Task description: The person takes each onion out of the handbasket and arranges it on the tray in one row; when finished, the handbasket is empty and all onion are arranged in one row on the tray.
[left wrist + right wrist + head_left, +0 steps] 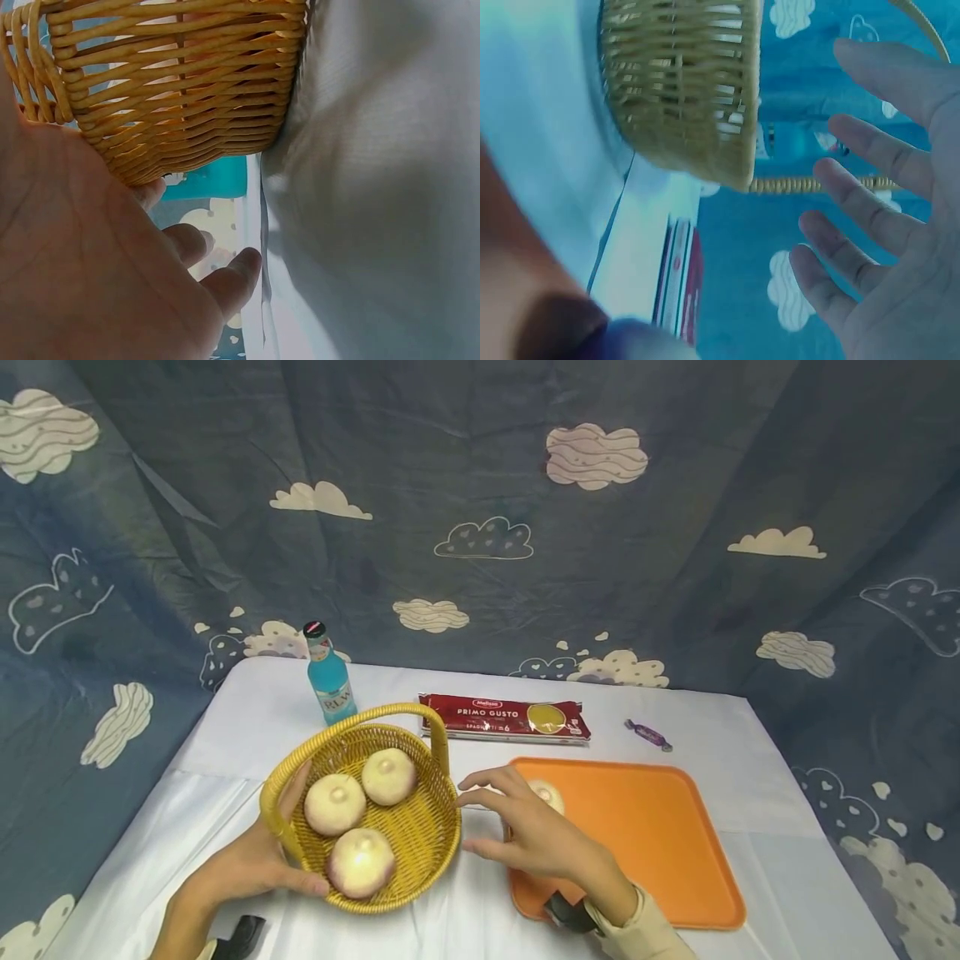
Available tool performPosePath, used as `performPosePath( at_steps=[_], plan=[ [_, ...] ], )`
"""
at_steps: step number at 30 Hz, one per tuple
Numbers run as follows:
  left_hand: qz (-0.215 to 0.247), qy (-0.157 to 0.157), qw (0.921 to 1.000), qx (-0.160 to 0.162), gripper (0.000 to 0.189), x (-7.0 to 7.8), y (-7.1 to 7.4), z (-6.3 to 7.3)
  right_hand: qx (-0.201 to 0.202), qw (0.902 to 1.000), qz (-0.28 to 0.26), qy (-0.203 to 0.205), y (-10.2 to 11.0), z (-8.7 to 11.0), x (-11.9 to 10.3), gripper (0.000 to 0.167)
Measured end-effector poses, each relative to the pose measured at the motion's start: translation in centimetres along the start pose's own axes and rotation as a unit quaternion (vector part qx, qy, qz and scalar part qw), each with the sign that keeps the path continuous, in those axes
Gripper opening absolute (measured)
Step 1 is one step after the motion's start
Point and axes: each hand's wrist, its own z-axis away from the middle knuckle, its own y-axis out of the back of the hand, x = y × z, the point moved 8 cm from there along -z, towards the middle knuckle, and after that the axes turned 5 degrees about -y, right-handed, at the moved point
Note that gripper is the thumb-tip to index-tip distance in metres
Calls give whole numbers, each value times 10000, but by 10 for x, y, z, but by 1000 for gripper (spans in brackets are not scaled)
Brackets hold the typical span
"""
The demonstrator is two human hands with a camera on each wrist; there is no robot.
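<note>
A yellow wicker basket (420,852) with an arched handle stands on the white cloth, holding several pale round vegetables. Three show: one turnip-like vegetable (362,862) nearest me and two behind it, purple at the sides. My left hand (251,860) rests against the basket's left side, thumb along the near rim, other fingers extended along the wall. In the left wrist view two fingers (232,281) stick out free below the wicker. My right hand (525,827) is spread beside the basket's right wall, holding nothing; the right wrist view shows its fingers (870,202) apart.
An orange tray (637,843) lies at the right, under my right wrist, with another pale vegetable (547,795) partly hidden behind that hand. Behind the basket are a blue bottle (330,681) and a red spaghetti packet (502,718). A purple-wrapped candy (648,735) lies at the back right.
</note>
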Motion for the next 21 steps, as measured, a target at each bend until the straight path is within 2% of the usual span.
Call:
performPosePath(
  at_steps=[6, 10, 21],
  plan=[
    [5, -250, 9997, 25, 153, 3, 0, 0, -78, 9994, -174, 276, -9, -8, -13, 38],
    [-14, -272, 9996, 36, 153, 4, 1, 0, -125, 9987, -311, 377, -16, -13, -20, 40],
    [-181, -137, 9996, 162, 152, 1, 3, 1, -920, 9936, -650, 109, -34, -36, -31, 45]
  ],
)
